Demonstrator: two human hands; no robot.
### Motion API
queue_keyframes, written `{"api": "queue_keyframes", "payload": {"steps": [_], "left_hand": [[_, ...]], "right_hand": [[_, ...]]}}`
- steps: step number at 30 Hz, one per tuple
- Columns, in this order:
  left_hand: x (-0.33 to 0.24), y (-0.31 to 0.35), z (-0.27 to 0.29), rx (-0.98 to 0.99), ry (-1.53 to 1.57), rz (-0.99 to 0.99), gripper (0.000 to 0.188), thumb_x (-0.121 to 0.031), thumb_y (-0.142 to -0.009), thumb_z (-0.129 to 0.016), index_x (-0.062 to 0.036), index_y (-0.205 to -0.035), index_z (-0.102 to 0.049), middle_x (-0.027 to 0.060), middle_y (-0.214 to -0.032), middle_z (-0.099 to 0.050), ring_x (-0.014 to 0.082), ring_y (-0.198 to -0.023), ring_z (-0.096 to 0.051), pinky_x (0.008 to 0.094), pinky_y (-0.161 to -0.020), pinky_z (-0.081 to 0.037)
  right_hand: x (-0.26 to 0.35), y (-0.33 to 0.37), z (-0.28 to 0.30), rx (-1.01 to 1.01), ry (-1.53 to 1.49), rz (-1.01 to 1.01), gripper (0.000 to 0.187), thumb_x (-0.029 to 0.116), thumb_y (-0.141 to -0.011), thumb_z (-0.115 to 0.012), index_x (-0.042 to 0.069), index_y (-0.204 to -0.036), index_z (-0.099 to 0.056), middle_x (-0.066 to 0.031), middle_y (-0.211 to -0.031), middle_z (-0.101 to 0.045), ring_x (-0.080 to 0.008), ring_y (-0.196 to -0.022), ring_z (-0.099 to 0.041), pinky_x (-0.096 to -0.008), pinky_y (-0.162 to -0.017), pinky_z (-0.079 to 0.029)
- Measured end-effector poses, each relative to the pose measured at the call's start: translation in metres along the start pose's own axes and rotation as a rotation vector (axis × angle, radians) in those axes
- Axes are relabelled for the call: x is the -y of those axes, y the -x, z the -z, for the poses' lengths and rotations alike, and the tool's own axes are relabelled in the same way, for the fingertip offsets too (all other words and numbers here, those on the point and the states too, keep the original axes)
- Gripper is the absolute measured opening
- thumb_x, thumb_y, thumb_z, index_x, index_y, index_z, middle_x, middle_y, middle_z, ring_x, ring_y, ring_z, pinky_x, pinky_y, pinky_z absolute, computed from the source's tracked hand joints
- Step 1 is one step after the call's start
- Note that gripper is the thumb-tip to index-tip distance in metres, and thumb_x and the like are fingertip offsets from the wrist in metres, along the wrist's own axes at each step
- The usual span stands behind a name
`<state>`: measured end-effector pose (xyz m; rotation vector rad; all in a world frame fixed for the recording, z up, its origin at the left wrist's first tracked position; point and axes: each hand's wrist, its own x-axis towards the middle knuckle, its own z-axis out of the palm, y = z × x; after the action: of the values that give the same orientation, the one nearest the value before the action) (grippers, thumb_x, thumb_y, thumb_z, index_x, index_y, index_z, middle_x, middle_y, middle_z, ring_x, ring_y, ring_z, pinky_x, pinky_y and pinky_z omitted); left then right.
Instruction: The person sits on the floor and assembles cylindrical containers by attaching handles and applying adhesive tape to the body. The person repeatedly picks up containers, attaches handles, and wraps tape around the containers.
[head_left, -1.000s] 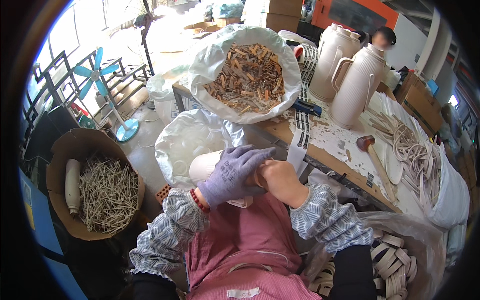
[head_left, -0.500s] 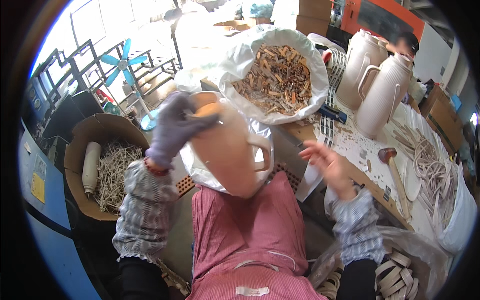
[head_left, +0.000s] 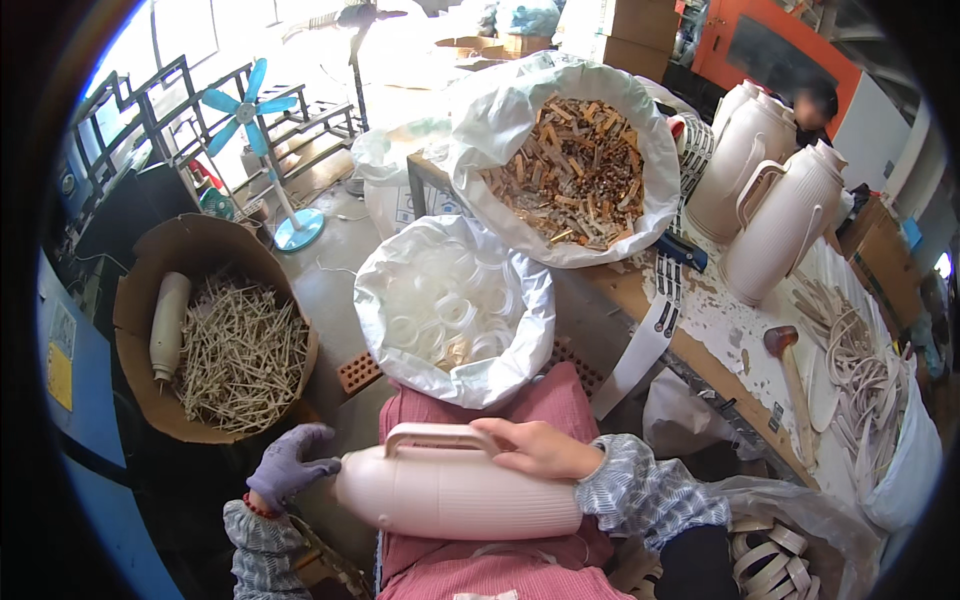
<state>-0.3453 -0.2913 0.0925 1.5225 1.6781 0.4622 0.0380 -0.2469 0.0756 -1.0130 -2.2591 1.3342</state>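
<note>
1. Pale pink flask [head_left: 460, 497], one: on its side across our pink apron [head_left: 480, 562], handle [head_left: 435, 430] on the far side, top end leftward.
2. Right hand [head_left: 548, 450], bare: holds the flask at the handle's rightward end.
3. Left hand [head_left: 285, 472], gloved: thumb and fingers spread wide, just left of the flask's top end; contact, we cannot tell.
4. White bag [head_left: 527, 345] of clear rings [head_left: 445, 300]: just beyond the flask.
5. Step in hand, as we judge it: steadying the flask; working its top end calls for a firm right-hand hold against rolling.
</note>
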Motion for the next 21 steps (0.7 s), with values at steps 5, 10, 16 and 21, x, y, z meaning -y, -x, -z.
{"api": "queue_keyframes", "payload": {"steps": [5,10,16,21], "left_hand": [[-0.048,-0.023,-0.060,0.193,-0.183,-0.534,0.058,-0.034,-0.076,-0.079,-0.0070,-0.123,-0.059,0.0153,-0.115,-0.065,0.0306,-0.104,-0.063,0.0343,-0.093,-0.049],[-0.001,-0.082,-0.061,0.266,0.553,0.091,0.041,-0.024,-0.085,-0.073,0.0005,-0.117,-0.062,0.0050,-0.102,-0.068,0.0112,-0.090,-0.063,0.0282,-0.078,-0.052],[0.072,-0.074,-0.063,0.273,0.880,0.174,0.045,-0.020,-0.086,-0.072,0.0013,-0.123,-0.059,0.0058,-0.109,-0.067,0.0116,-0.094,-0.062,0.0273,-0.083,-0.050],[0.047,-0.074,-0.059,0.208,0.910,0.069,0.044,-0.019,-0.087,-0.071,0.0010,-0.124,-0.059,0.0057,-0.111,-0.066,0.0117,-0.096,-0.061,0.0271,-0.085,-0.049]], "right_hand": [[0.009,-0.044,0.039,0.053,0.107,0.402,0.030,0.018,-0.085,-0.064,0.006,-0.113,-0.064,-0.0191,-0.094,-0.067,-0.0333,-0.086,-0.066,-0.0387,-0.075,-0.051],[-0.030,-0.107,0.171,-0.856,0.562,0.204,0.014,0.013,-0.087,-0.064,0.003,-0.094,-0.072,-0.0114,-0.091,-0.071,-0.0255,-0.078,-0.067,-0.0346,-0.071,-0.053],[-0.103,-0.167,0.237,-0.752,0.999,-0.115,0.012,0.010,-0.079,-0.060,0.005,-0.085,-0.069,-0.0155,-0.094,-0.063,-0.0327,-0.093,-0.058,-0.0450,-0.079,-0.049],[-0.098,-0.144,0.281,-0.969,0.961,-0.242,0.005,0.009,-0.079,-0.066,0.009,-0.083,-0.068,-0.0097,-0.096,-0.064,-0.0283,-0.085,-0.061,-0.0420,-0.076,-0.049]]}}
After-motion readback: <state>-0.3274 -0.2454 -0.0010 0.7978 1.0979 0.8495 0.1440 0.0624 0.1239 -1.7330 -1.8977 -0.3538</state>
